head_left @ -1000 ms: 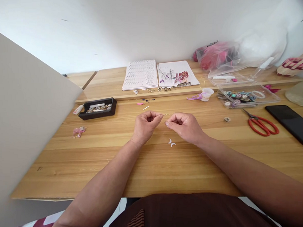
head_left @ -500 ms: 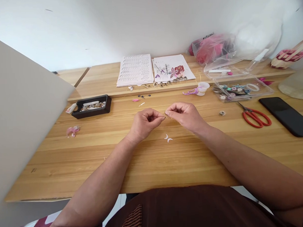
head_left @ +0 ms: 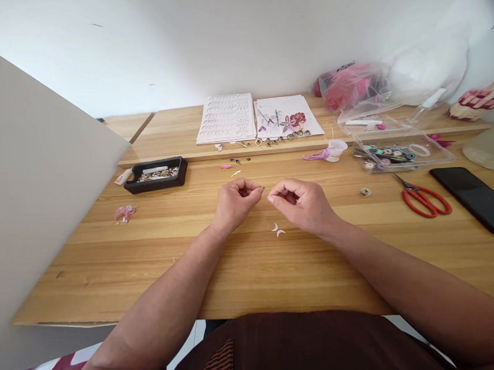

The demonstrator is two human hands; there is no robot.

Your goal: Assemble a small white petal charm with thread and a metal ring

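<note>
Over the middle of the wooden table, my left hand is closed in a pinch. A tiny dark piece, too small to name, shows at its thumb and fingertip. Just to the right, my right hand is closed too, thumb against curled fingers; whatever it pinches is too small to make out. A small gap separates the fingertips of both hands. Below that gap, two small white crescent pieces lie on the wood. Beyond my left hand are a thin white strip and a pink piece.
A black tray of beads and pink ribbon lie left. Printed sheets rest on the raised back ledge. On the right are a white cup, a clear box, red-handled scissors and a black phone.
My fingertips have moved slightly apart. The whole view has shifted a little, so the things on the table appear further right.
</note>
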